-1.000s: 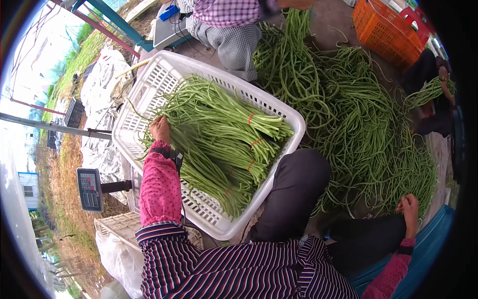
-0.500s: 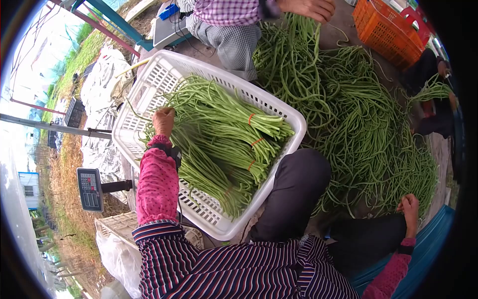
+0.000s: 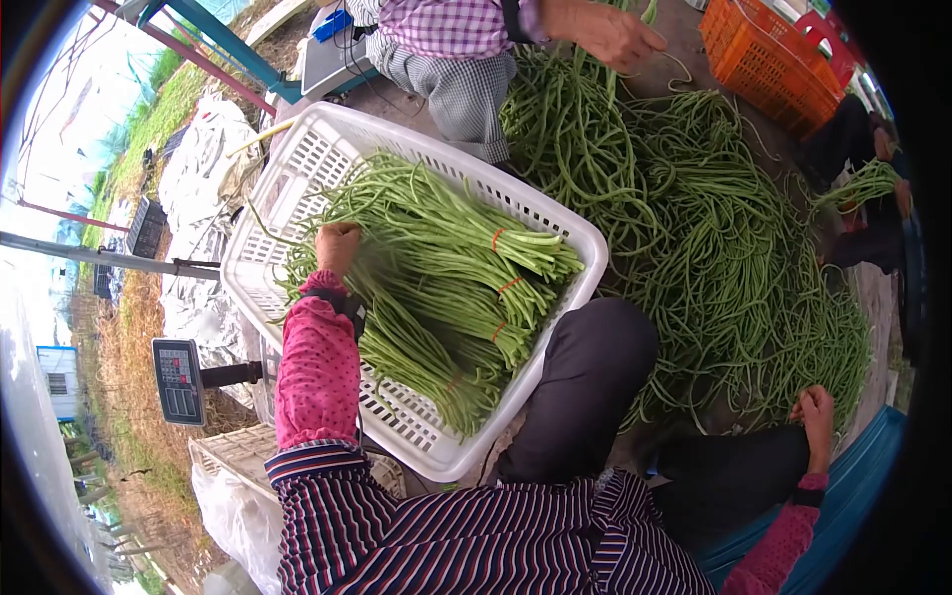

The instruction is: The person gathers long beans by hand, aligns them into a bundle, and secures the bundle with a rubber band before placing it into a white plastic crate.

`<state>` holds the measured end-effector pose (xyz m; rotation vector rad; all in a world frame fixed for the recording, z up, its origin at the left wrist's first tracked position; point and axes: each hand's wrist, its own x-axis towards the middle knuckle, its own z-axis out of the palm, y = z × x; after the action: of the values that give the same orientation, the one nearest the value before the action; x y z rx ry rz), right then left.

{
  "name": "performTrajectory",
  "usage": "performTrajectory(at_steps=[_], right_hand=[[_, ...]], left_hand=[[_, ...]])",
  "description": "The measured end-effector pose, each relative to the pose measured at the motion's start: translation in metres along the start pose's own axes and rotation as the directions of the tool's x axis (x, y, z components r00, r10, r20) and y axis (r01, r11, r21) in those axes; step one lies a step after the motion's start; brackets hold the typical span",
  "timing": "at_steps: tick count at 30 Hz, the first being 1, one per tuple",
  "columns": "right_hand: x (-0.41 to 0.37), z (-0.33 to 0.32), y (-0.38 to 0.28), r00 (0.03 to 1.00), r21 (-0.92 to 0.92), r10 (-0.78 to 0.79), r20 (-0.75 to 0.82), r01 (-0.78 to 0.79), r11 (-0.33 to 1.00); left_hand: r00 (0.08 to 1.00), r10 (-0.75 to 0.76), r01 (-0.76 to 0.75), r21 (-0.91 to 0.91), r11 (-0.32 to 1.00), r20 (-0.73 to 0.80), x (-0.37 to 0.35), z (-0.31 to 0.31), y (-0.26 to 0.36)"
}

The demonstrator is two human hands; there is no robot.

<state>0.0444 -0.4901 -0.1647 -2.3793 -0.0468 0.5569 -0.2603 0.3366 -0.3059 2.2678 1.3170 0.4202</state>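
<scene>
A white plastic basket [image 3: 595, 268] holds several bundles of long green beans [image 3: 426, 248], tied with red bands near their right ends. My left hand [image 3: 337, 248] is closed in a fist over the thin left ends of these beans; its fingers hide whatever may be inside. My right hand [image 3: 815, 412] rests by my knee at the lower right, fingers curled together, with nothing visible in them. Beside it spreads a big heap of loose long beans [image 3: 724, 258].
Across from me a co-worker's hand [image 3: 610, 38] hangs above the heap. An orange crate [image 3: 769, 64] stands at the upper right. Another person holds a bunch of beans [image 3: 861, 186] at the right edge. A scale display [image 3: 179, 382] stands left of the basket, near a plastic bag [image 3: 233, 516].
My left hand has moved slightly right and down over the beans, still closed. My right hand has stayed put. The co-worker's hand across from me has shifted a little left and down.
</scene>
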Motion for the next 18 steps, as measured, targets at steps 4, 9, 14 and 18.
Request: performTrajectory(at_steps=[4, 9, 14, 18], right_hand=[[0.000, 0.000, 0.002, 1.000, 0.016, -0.017, 0.004, 0.017, 1.000], [0.000, -0.001, 0.002, 1.000, 0.027, -0.024, 0.007, 0.023, 0.999], [-0.003, 0.000, -0.001, 0.999, 0.033, -0.035, 0.002, 0.035, 0.999], [-0.002, 0.001, -0.004, 1.000, 0.006, -0.028, -0.007, 0.028, 1.000]], left_hand=[[0.994, -0.013, 0.018, -0.040, 0.999, 0.104, 0.004, -0.008, 0.001], [0.994, -0.059, 0.046, 0.150, 0.988, 0.087, 0.004, -0.005, 0.013], [0.983, 0.168, -0.178, 0.150, 0.973, 0.075, 0.000, -0.002, 0.022], [0.991, 0.076, -0.098, 0.223, 0.970, 0.107, 0.001, -0.002, 0.024]])
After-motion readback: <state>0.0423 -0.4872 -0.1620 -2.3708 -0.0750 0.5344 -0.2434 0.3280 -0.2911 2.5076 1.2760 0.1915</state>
